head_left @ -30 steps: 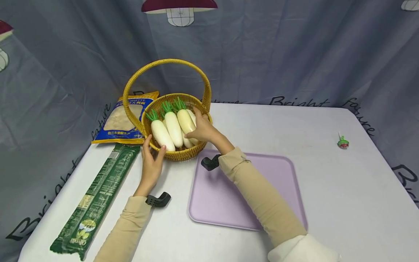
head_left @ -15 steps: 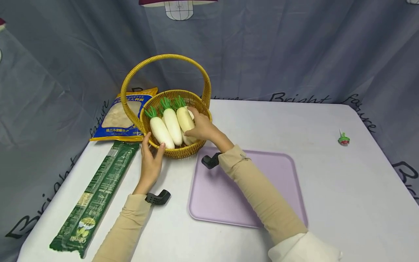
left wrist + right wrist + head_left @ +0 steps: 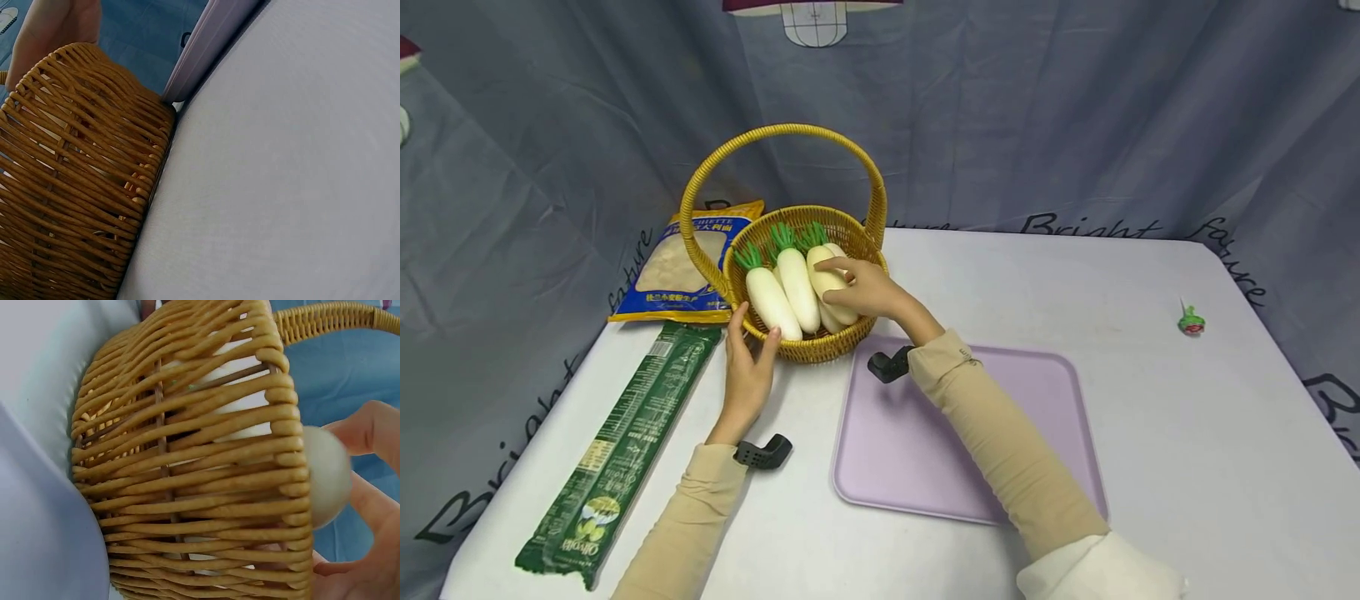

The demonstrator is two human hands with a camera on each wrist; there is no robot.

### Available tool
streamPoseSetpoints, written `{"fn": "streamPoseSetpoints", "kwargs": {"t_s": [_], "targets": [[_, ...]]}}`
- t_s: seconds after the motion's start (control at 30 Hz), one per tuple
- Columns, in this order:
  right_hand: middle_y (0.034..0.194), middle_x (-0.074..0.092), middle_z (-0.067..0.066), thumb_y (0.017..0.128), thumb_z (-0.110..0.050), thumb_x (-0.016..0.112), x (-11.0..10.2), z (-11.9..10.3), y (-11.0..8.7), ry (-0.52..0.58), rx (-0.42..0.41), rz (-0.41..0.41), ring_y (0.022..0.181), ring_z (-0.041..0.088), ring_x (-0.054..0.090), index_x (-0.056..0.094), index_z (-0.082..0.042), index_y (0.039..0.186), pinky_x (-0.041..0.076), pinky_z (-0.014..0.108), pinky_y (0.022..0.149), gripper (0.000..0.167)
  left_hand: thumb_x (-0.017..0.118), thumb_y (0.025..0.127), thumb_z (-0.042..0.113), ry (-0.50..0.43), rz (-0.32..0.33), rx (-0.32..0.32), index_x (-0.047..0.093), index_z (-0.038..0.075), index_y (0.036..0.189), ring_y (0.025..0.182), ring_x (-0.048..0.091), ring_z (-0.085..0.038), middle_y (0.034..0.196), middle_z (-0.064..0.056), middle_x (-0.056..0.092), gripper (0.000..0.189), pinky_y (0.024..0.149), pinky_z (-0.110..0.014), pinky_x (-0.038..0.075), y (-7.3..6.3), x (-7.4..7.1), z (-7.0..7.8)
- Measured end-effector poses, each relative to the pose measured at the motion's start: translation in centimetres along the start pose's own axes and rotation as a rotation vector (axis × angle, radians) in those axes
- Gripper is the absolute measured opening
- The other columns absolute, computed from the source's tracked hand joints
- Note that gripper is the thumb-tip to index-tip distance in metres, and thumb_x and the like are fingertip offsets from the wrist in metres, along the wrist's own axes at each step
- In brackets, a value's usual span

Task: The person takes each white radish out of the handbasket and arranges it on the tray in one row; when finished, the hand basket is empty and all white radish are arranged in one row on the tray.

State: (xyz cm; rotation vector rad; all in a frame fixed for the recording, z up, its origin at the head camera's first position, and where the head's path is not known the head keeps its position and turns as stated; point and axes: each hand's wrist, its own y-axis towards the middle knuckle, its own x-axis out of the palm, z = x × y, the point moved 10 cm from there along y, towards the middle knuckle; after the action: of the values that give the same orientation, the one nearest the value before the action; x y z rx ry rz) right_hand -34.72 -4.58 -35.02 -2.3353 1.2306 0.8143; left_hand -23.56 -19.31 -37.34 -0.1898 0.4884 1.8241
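A woven basket (image 3: 816, 354) with a tall arched handle (image 3: 782, 129) holds several white radishes (image 3: 771, 304) with green tops. My right hand (image 3: 876, 290) reaches over its right rim, thumb and fingers on either side of a paler radish (image 3: 829, 279). In the right wrist view, the rounded end of that radish (image 3: 328, 478) shows above the rim between thumb and fingers. My left hand (image 3: 748, 379) touches the basket's front left rim, thumb and fingers spread and nearly straight. The left wrist view shows the basket's wall (image 3: 81, 169) and part of a hand (image 3: 59, 31) beyond the rim.
A lilac tray (image 3: 917, 467) lies under my right forearm, close to the basket. To the left are a blue-and-yellow pasta bag (image 3: 673, 271) and a long green packet (image 3: 625, 450). A small green-and-red item (image 3: 1191, 322) sits far right. A grey curtain hangs behind the table.
My right fingers have shifted from the basket's right inner side onto the top of the paler radish. My left hand has kept its place at the rim.
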Motion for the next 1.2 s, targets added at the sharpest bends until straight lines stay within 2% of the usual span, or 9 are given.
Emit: {"fn": "streamPoseSetpoints", "kwargs": {"t_s": [0.2,0.37,0.5,0.6,0.7,0.83,0.97,1.07,1.2], "targets": [[0.121,0.054,0.010,0.084,-0.026,0.057,-0.3,0.7,-0.3,0.206,0.008,-0.025,0.096,0.019,0.052,0.049,-0.027,0.130,0.048,0.026,0.069,0.046,0.048,0.093,0.020,-0.004,-0.002,0.001,0.016,0.005,0.143,0.134,0.023,-0.037,0.147,-0.021,0.016,0.060,0.108,-0.051,0.025,0.0,0.0,0.0],[0.124,0.048,0.008,0.087,-0.025,0.053,-0.4,1.3,-0.5,0.390,0.010,-0.083,0.089,0.016,0.052,0.046,-0.026,0.132,0.047,0.024,0.070,0.045,0.047,0.094,0.021,0.005,-0.007,-0.011,0.015,0.007,0.143,0.135,0.020,-0.035,0.148,-0.020,0.014,0.060,0.110,-0.050,0.023,0.1,-0.1,-0.1],[0.138,0.037,0.000,0.090,-0.025,0.050,-0.4,1.9,-0.6,0.493,0.025,-0.105,0.103,0.015,0.047,0.045,-0.029,0.132,0.044,0.028,0.080,0.042,0.046,0.094,0.022,0.003,-0.006,-0.006,0.015,0.008,0.143,0.135,0.021,-0.035,0.148,-0.020,0.014,0.060,0.110,-0.050,0.024,0.1,-0.1,-0.1],[0.145,0.026,-0.006,0.092,-0.022,0.046,-0.3,2.1,-0.8,0.619,0.022,-0.130,0.123,0.014,0.038,0.041,-0.027,0.134,0.040,0.035,0.095,0.042,0.047,0.094,0.021,0.004,-0.010,-0.004,0.015,0.007,0.143,0.135,0.020,-0.035,0.148,-0.020,0.014,0.061,0.110,-0.051,0.023,0.1,0.0,-0.1],[0.147,0.025,0.000,0.093,-0.015,0.041,-0.2,2.0,-1.1,0.797,0.006,-0.156,0.130,0.017,0.032,0.035,-0.021,0.138,0.033,0.038,0.104,0.045,0.047,0.094,0.021,0.004,-0.015,-0.005,0.015,0.007,0.143,0.136,0.018,-0.034,0.148,-0.019,0.014,0.061,0.110,-0.051,0.022,0.0,0.1,0.0],[0.144,0.030,0.006,0.092,-0.009,0.038,-0.2,1.9,-1.4,0.979,-0.002,-0.155,0.121,0.019,0.039,0.032,-0.019,0.139,0.037,0.034,0.098,0.049,0.047,0.094,0.021,0.006,-0.010,-0.003,0.015,0.007,0.143,0.136,0.019,-0.033,0.148,-0.019,0.014,0.061,0.109,-0.051,0.023,0.0,-0.2,-0.1],[0.144,0.027,0.007,0.090,-0.007,0.038,-0.3,1.7,-2.1,1.097,0.013,-0.137,0.117,0.018,0.040,0.029,-0.020,0.140,0.039,0.029,0.091,0.053,0.048,0.093,0.020,0.006,-0.001,0.004,0.016,0.006,0.143,0.135,0.020,-0.034,0.148,-0.019,0.015,0.061,0.109,-0.052,0.024,0.1,-0.4,-0.1],[0.142,0.027,0.008,0.089,-0.006,0.038,-0.7,1.3,-3.4,1.163,0.018,-0.131,0.112,0.016,0.043,0.027,-0.020,0.140,0.042,0.028,0.087,0.054,0.048,0.093,0.020,0.002,0.001,0.005,0.017,0.006,0.143,0.135,0.021,-0.035,0.147,-0.020,0.016,0.061,0.109,-0.051,0.024,0.1,-0.3,-0.2],[0.129,0.037,0.008,0.090,-0.005,0.039,-2.1,0.8,-6.2,1.195,-0.002,-0.105,0.100,0.014,0.049,0.028,-0.020,0.139,0.045,0.026,0.080,0.052,0.048,0.093,0.020,0.000,-0.004,0.001,0.016,0.006,0.143,0.135,0.021,-0.034,0.147,-0.020,0.016,0.061,0.109,-0.051,0.024,0.2,-0.1,-0.3]]}}
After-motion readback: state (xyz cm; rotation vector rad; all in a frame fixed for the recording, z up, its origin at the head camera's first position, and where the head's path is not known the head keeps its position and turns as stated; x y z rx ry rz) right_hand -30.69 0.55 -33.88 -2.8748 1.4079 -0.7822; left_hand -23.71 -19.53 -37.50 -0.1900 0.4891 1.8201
